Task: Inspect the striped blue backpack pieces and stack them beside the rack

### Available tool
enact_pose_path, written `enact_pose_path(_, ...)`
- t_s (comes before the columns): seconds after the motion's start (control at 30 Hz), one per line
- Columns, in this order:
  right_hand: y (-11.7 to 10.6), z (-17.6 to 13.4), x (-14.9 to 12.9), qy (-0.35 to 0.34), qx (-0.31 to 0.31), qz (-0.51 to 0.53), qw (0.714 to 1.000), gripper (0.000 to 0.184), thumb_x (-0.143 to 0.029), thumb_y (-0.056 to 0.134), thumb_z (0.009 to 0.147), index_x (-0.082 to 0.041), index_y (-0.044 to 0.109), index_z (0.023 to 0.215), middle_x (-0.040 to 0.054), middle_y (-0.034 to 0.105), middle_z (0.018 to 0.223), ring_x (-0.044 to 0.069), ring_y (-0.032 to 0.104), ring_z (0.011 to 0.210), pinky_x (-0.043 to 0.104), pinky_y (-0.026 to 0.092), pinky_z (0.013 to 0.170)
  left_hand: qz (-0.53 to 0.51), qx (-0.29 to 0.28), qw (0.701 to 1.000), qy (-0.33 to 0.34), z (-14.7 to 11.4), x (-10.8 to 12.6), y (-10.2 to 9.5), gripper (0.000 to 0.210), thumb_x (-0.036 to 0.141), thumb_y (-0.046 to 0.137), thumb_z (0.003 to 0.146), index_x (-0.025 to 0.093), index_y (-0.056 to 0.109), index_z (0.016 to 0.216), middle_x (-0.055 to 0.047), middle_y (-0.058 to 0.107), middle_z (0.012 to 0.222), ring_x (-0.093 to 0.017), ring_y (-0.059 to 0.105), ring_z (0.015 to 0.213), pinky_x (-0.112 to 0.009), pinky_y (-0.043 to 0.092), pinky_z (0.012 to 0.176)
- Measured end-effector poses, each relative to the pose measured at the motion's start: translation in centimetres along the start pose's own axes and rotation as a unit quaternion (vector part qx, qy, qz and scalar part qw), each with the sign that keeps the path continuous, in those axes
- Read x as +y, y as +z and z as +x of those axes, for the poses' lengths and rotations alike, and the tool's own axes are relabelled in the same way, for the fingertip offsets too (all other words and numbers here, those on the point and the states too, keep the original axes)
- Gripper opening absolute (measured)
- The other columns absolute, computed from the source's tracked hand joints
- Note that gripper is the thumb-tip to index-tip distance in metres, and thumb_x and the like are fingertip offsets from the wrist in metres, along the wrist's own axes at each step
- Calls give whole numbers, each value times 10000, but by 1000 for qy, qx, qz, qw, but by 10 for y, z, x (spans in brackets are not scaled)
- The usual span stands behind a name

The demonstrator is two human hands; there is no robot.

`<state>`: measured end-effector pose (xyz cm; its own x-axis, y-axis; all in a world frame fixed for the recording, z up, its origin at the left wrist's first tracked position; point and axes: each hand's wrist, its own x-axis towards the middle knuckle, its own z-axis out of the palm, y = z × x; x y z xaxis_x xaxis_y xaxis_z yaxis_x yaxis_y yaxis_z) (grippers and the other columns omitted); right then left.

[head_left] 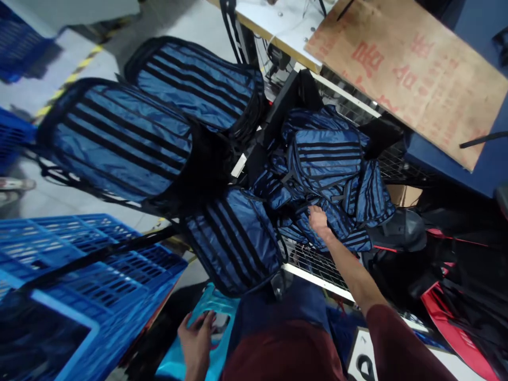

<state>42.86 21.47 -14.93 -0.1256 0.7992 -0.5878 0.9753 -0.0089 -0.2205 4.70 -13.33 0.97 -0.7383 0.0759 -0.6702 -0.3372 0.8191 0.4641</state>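
My right hand point(318, 219) reaches into a heap of blue backpack pieces with black stripes point(329, 156), its fingers closed on the edge of a dark blue piece at the near side. Low in the view, my left hand point(196, 338) is above a turquoise plastic stool point(222, 307). Its fingers are curled in, with something small and dark at the tips that I cannot make out. Nearest to my lap hangs a blue striped backpack point(234, 238). Two more striped backpacks, one nearer point(123, 137) and one farther point(198, 79), lie to the left.
A blue plastic crate point(87, 270) stands at the left. The heap rests on a white-edged wire rack point(313, 259). A cardboard sheet with red print point(413, 69) covers part of the worktable point(278, 16). Black and red bags point(456, 317) lie at the right.
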Motion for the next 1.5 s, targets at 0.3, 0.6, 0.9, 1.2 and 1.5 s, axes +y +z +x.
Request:
enact_pose_path(0.3,-16,56,50,-101,-24,-59,993,427,-50,468,1013,-163,780,1281,233,664,1405,363,410,1428,504,273,1217,-26,14,997,70,-27,16,5,893,402,942,552,315,512,1330,1,736,1072,-214,769,809,-320,635,688)
enact_pose_path(0.6,-109,-106,93,-222,-20,-30,974,483,33,520,782,-228,780,1095,79,748,1220,271,417,1465,433,295,1246,-1,-235,957,169,-117,69,94,637,564,948,668,233,730,1167,-74,780,1040,-291,757,976,-391,631,864)
enact_pose_path(0.9,-208,-256,76,-307,246,158,905,424,-3,468,798,-250,741,1008,86,578,1487,288,402,1544,540,399,1270,174,-625,646,401,-281,105,182,228,403,869,858,280,816,1042,-97,774,1143,-323,691,1127,-436,512,1107)
enact_pose_path(1.2,-205,-350,62,-137,271,529,793,602,-544,562,1147,-327,445,1696,139,538,1663,301,588,1472,524,486,1247,143,-585,634,485,-316,123,168,285,513,680,1015,250,771,958,-58,743,964,-256,656,939,-374,540,933)
enact_pose_path(1.5,-156,-382,30,-137,147,428,881,452,-637,547,1126,-287,749,1330,68,768,1283,293,707,1217,411,536,1097,-209,-555,775,219,-316,215,182,553,552,942,790,248,672,1164,5,730,989,-148,690,810,-266,603,743)
